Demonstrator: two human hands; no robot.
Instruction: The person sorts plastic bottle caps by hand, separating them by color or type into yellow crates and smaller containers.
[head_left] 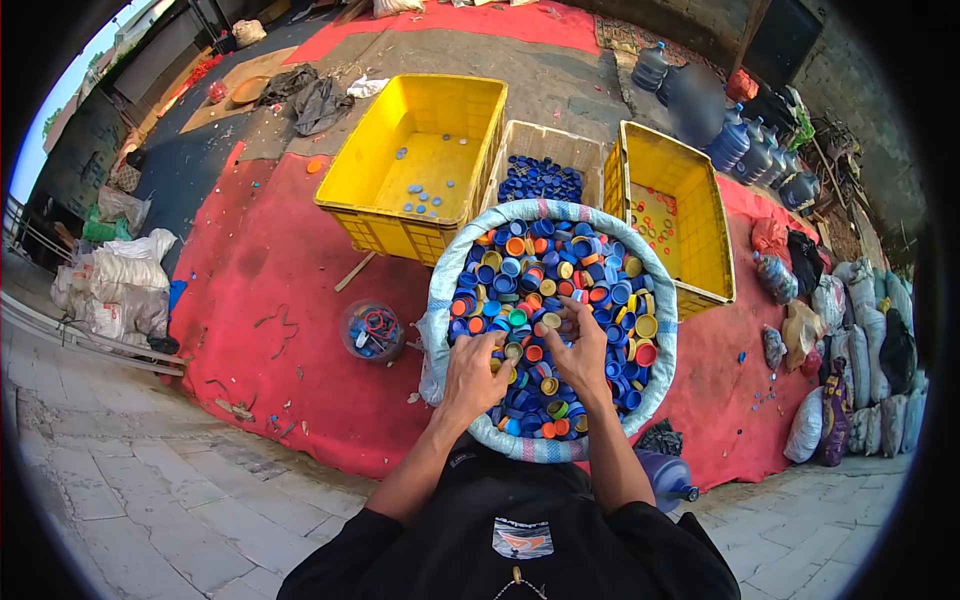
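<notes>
A round sack with a rolled pale-blue, striped rim [447, 270] stands in front of me, full of loose plastic bottle caps [590, 375], mostly blue with some yellow, orange, red and green ones. My left hand [474, 378] rests on the left of the heap, thumb and forefinger apart beside a yellowish cap [514, 352]. On the right, my right hand [582, 352] reaches into the caps with its fingers spread, its thumb close to another yellow cap [551, 321]. Neither hand visibly grips a cap. Some fingertips are partly hidden among the caps.
Behind the sack stand a yellow crate [410, 110] with a few grey-blue caps, a whitish crate [556, 138] of blue caps, and a yellow crate [690, 190] with red and yellow rings. A clear tub [360, 345] sits left on red matting [260, 340]. Filled sacks [860, 350] line the right.
</notes>
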